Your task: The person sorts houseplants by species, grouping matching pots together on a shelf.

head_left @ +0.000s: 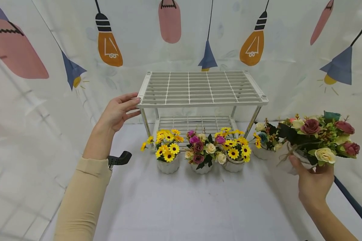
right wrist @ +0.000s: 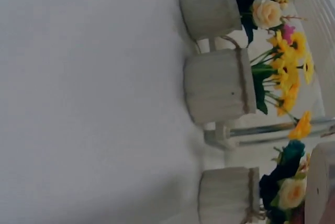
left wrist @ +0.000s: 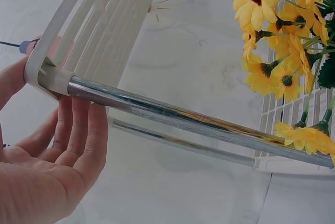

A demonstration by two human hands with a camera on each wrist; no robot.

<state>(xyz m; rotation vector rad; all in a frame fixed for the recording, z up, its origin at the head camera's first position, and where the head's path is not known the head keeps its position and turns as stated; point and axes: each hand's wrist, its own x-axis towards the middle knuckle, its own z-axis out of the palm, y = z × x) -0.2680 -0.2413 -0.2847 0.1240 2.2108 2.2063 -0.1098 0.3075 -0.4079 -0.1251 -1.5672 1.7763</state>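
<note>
At the left front corner of a white two-tier rack (head_left: 202, 105), my left hand (head_left: 119, 112) grips the upper shelf. The left wrist view shows its fingers (left wrist: 97, 124) by the top of the chrome leg (left wrist: 172, 114). My right hand (head_left: 315, 184) holds a pale pot (head_left: 285, 160) of artificial roses (head_left: 325, 134) raised at the right. A pale edge of that pot (right wrist: 320, 182) shows in the right wrist view. Before the rack stand a left sunflower pot (head_left: 168, 164), a rose pot (head_left: 201, 168) and a right sunflower pot (head_left: 233, 165).
Another potted rose bunch (head_left: 263, 137) stands beside the rack's right leg, partly behind the held flowers. The rack's lower shelf (head_left: 196, 122) lies behind the front pots. A white cloth covers the table (head_left: 199, 207), and a printed curtain (head_left: 181, 57) hangs behind.
</note>
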